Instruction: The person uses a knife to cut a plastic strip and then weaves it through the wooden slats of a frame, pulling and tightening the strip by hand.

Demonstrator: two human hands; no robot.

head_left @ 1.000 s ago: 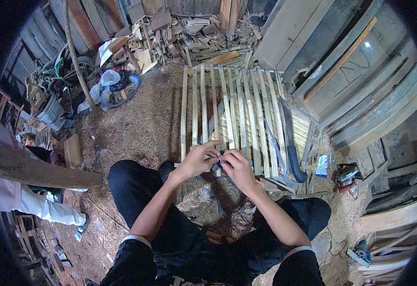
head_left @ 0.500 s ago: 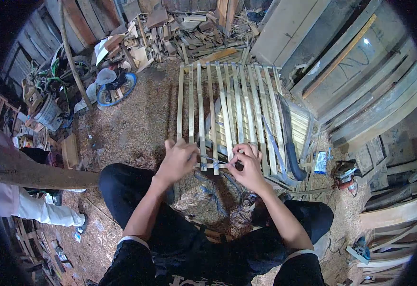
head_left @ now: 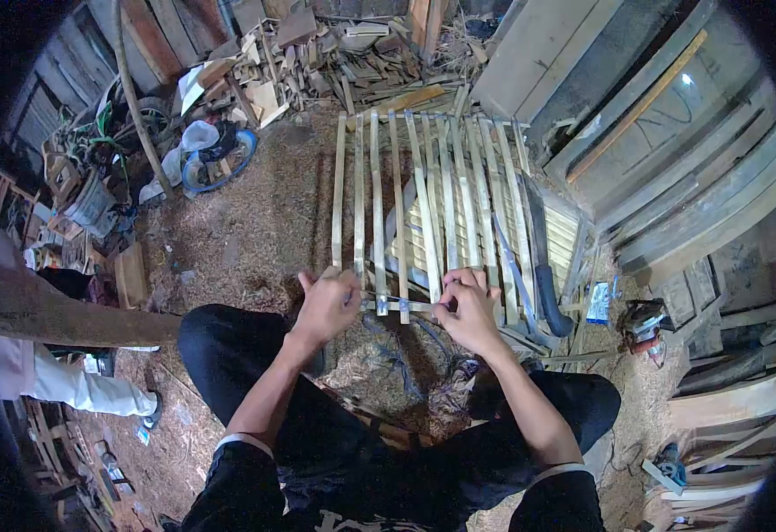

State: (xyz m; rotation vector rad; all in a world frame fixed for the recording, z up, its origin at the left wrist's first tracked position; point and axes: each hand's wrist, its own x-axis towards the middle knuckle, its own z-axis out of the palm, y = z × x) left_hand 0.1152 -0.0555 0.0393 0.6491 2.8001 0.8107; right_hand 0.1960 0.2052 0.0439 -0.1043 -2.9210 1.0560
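Note:
A slatted wooden panel [head_left: 428,213] made of several narrow pale slats lies on the floor in front of me. Bluish cord ties [head_left: 403,305] bind the near ends of two slats to a thin crosspiece. My left hand [head_left: 326,306] is closed, its fingers curled, left of these ties. On the other side, my right hand [head_left: 470,310] pinches with thumb and fingers at the near slat ends. A thin cord seems to run taut between both hands, though its ends are hidden in my fingers. Loose bluish cord [head_left: 397,355] lies on the floor below.
A long tool with a dark curved handle [head_left: 548,297] lies along the panel's right side. More pale slats [head_left: 552,239] sit beneath. Scrap wood [head_left: 344,62] is piled behind. A blue-rimmed basin [head_left: 246,160] stands at left; a person's white trouser leg [head_left: 86,386] shows nearby.
Both hands have moved slightly apart, the right one a little to the right, the left one a little down. The cord between them looks straighter.

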